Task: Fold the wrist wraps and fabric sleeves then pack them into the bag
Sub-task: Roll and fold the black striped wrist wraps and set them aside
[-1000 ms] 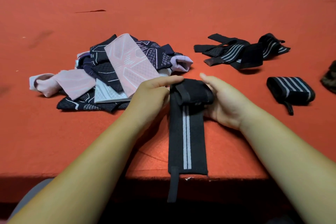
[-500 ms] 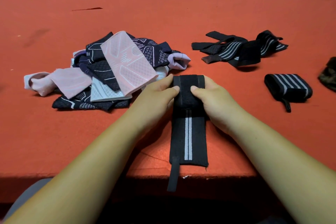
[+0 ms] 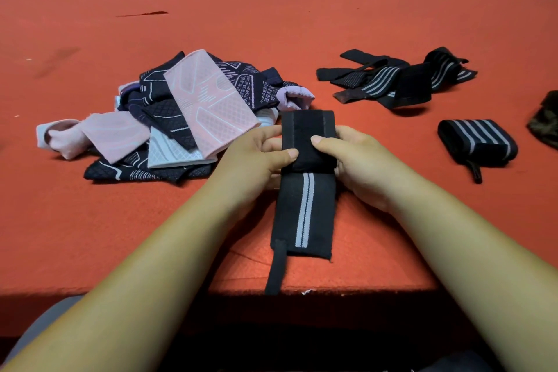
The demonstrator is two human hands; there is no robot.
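Observation:
A black wrist wrap (image 3: 305, 208) with two grey stripes lies lengthwise on the red table, its far end rolled up. My left hand (image 3: 256, 157) and my right hand (image 3: 353, 157) grip that rolled part from either side, thumbs on top. The wrap's thin loop hangs over the near table edge. A pile of pink, white and navy fabric sleeves (image 3: 181, 118) lies to the left. Loose black wrist wraps (image 3: 395, 81) lie tangled at the back right. One rolled wrist wrap (image 3: 477, 142) sits to the right.
The red table (image 3: 271, 24) stretches far back to a metal railing. A dark camouflage-patterned object (image 3: 546, 121) shows at the right edge. The table's near edge runs just below the wrap.
The roll has grown: both hands turned the wrap's far end over toward me, and my thumbs now press on top of it. The flat striped part is shorter.

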